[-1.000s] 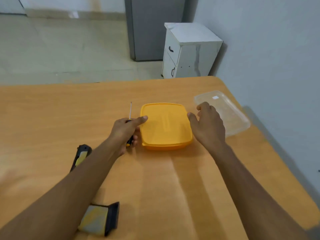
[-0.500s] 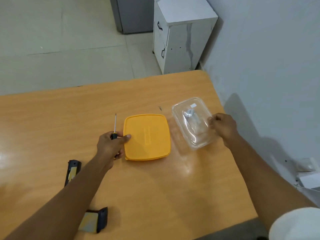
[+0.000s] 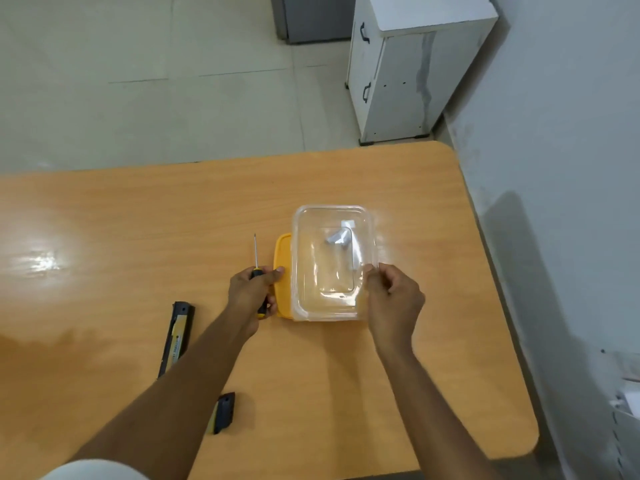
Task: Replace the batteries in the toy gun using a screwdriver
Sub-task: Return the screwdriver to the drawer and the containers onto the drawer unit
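Note:
My left hand (image 3: 252,289) grips a screwdriver (image 3: 256,258) with a black and yellow handle, its thin shaft pointing away from me, thumb touching the edge of a yellow lid (image 3: 282,268). My right hand (image 3: 393,299) holds a clear plastic container (image 3: 332,265) by its near right corner, over the yellow lid and covering most of it. Something small and pale lies inside the container. The black and yellow toy gun (image 3: 176,337) lies on the wooden table (image 3: 138,220) at the near left, with a second black and yellow piece (image 3: 221,412) nearer me.
The table's right edge runs close to a grey wall (image 3: 571,168). A white cabinet (image 3: 408,64) stands on the tiled floor beyond the far edge. White objects sit on the floor at the far right (image 3: 627,396).
My right hand took the clear container from the right of the lid and carried it left, over the yellow lid. My left hand stayed on the screwdriver beside the lid.

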